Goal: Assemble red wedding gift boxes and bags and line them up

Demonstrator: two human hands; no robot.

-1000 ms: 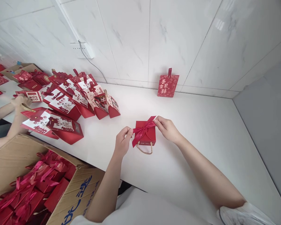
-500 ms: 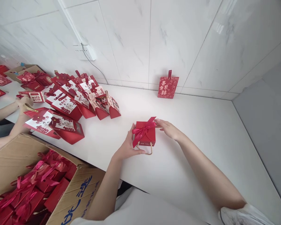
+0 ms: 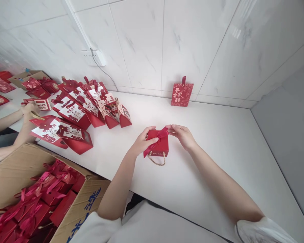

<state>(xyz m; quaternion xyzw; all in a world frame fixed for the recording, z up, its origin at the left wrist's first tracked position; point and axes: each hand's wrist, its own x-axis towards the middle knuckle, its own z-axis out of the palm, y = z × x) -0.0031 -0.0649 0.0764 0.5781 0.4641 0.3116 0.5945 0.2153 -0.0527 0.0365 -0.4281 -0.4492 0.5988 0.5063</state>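
A small red gift box [image 3: 162, 145] with a gold rope handle [image 3: 157, 163] sits on the white table in front of me. A red ribbon bow [image 3: 164, 132] is tied across its top. My left hand [image 3: 142, 141] grips the box from the left, its thumb lying over the top by the bow and its other fingers around the far left side. At the box's upper right corner, my right hand [image 3: 181, 135] pinches the end of the ribbon between thumb and fingers.
Several red-and-white gift bags [image 3: 73, 113] stand to the left. A flat red bag [image 3: 182, 94] leans on the wall. Below left, a cardboard box [image 3: 91, 199] holds many red boxes with ribbons. Another person's hands [image 3: 30, 109] work at the far left.
My left hand has moved up from the box's left side, bringing its thumb onto the top. My right hand has closed on the ribbon end. The rope handle hangs free of my left thumb.
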